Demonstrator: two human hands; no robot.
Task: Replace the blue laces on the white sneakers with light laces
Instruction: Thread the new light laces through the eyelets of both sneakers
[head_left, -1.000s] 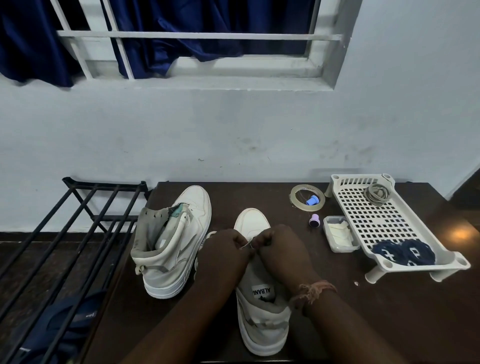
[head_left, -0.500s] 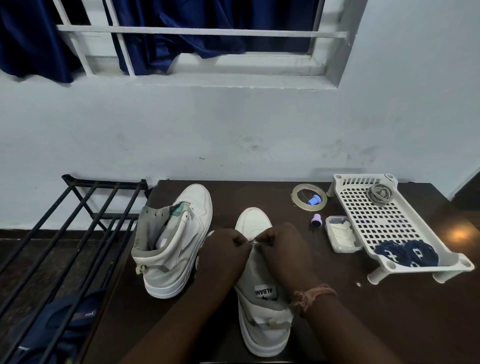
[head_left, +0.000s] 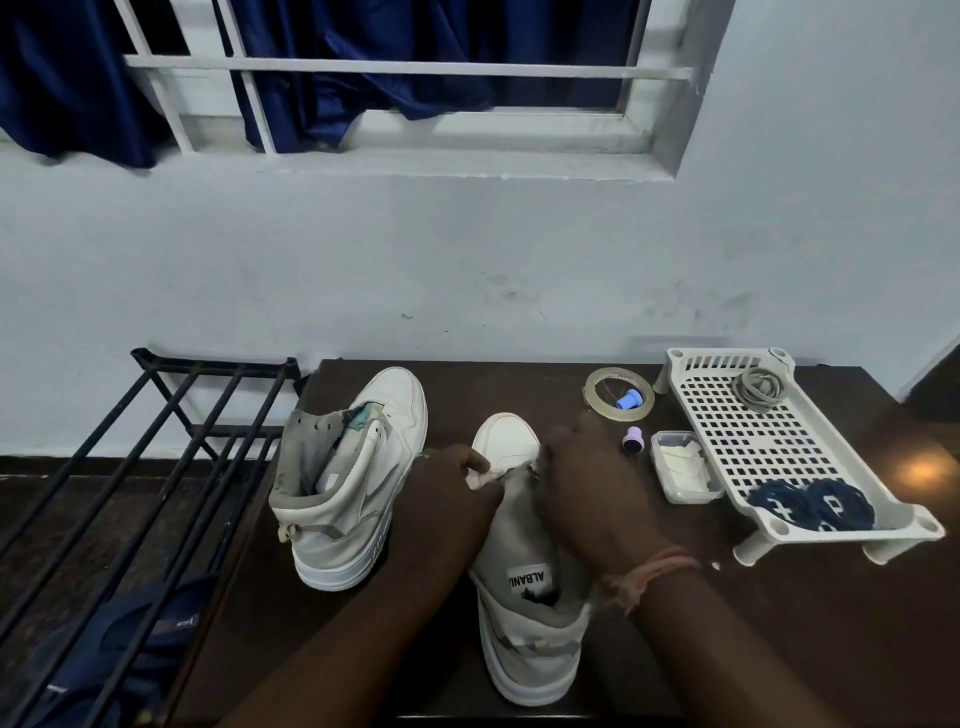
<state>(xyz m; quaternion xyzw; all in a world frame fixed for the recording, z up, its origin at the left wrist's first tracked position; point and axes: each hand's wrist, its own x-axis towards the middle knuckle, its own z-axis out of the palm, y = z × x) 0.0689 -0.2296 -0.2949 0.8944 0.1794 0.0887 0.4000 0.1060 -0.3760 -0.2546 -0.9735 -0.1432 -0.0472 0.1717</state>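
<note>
Two white high-top sneakers stand on the dark table (head_left: 779, 623). The left sneaker (head_left: 353, 488) has no lace and stands apart. Both hands work over the front of the right sneaker (head_left: 524, 597), whose toe points away from me. My left hand (head_left: 447, 493) pinches a light lace end (head_left: 480, 480) at the eyelets. My right hand (head_left: 587, 488) is curled over the other side of the eyelets, fingers hidden from view. Two coiled blue laces (head_left: 810, 501) lie in the white perforated tray (head_left: 727, 431). A grey lace bundle (head_left: 758, 388) lies at the tray's far end.
A tape roll (head_left: 592, 397) with a blue cap (head_left: 627, 400) inside, a purple cap (head_left: 632, 439) and a small clear box (head_left: 667, 486) of white material lie between sneaker and tray. A black metal rack (head_left: 156, 457) stands left of the table. The wall is just behind.
My right hand has shifted up and right along the shoe's front, and my left hand now shows a light lace end between its fingers. The sneakers have not moved.
</note>
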